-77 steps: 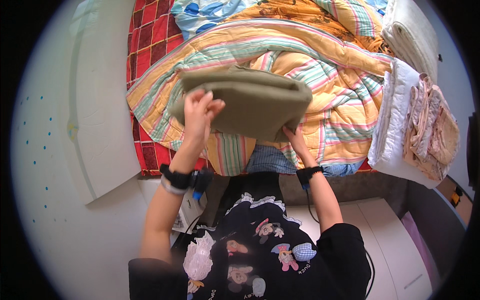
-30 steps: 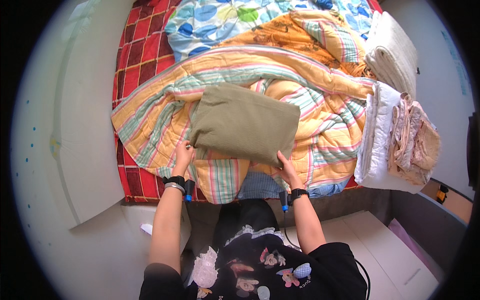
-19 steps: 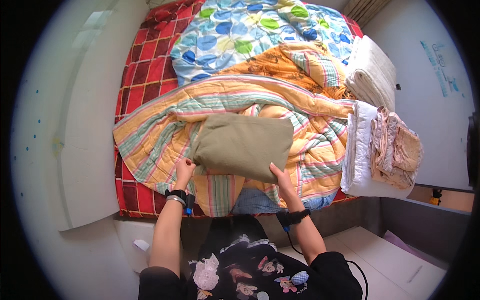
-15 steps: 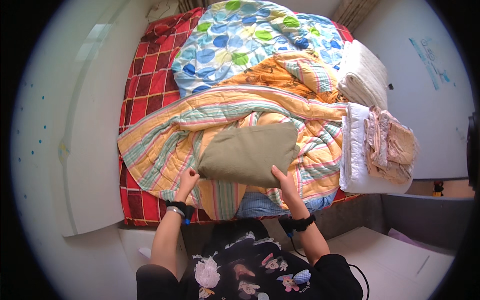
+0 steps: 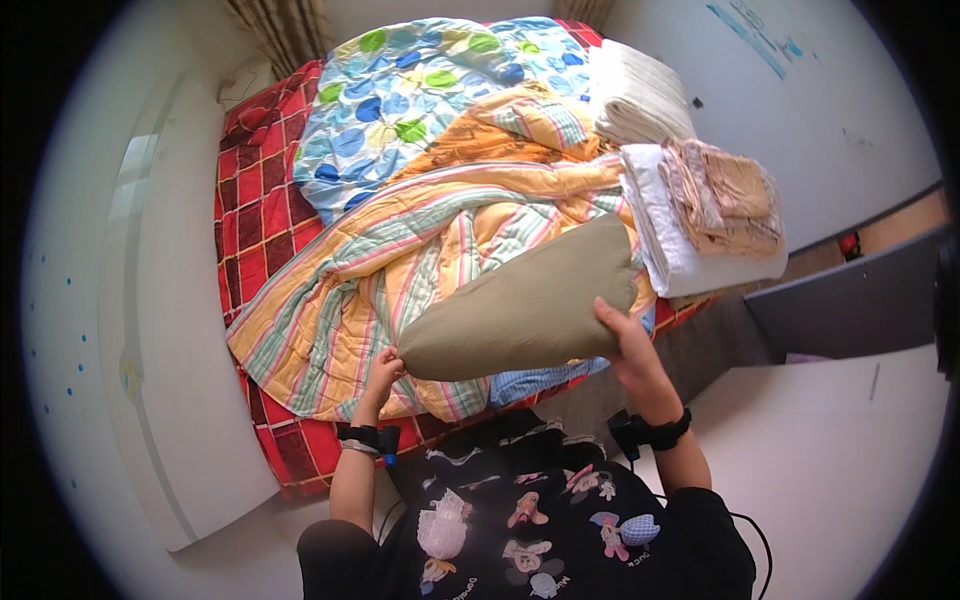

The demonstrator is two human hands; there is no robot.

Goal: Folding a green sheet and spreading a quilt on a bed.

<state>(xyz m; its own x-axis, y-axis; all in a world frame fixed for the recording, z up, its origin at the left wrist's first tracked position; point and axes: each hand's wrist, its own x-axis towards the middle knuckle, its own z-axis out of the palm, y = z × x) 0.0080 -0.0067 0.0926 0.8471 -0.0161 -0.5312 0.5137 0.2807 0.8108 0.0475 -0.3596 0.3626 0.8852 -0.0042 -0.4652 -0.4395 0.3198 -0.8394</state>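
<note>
Between my two hands, an olive-green pillow [image 5: 520, 305] is held at a slant over the bed, its right end higher in the view than its left. My left hand [image 5: 384, 374] pinches the pillow's narrow left corner, fingers closed. At the lower right edge, my right hand [image 5: 630, 345] grips it with the thumb on top and the other fingers hidden beneath. Under and behind the pillow lies a rumpled yellow, green and pink striped quilt [image 5: 310, 290]. Part of a blue cloth [image 5: 545, 382] shows below it at the bed's near edge.
A red checked sheet [image 5: 255, 190] covers the bed. Farther back lie a blue-and-green dotted quilt [image 5: 350, 110] and orange bedding [image 5: 480, 145]. On the right sit a folded white quilt [image 5: 640, 95] and a white bundle [image 5: 655, 250] topped with folded peach cloth [image 5: 735, 195].
The pillow has tilted, with its right end raised and swung away from me. My right hand has moved right with it. The whole view has turned toward the right.
</note>
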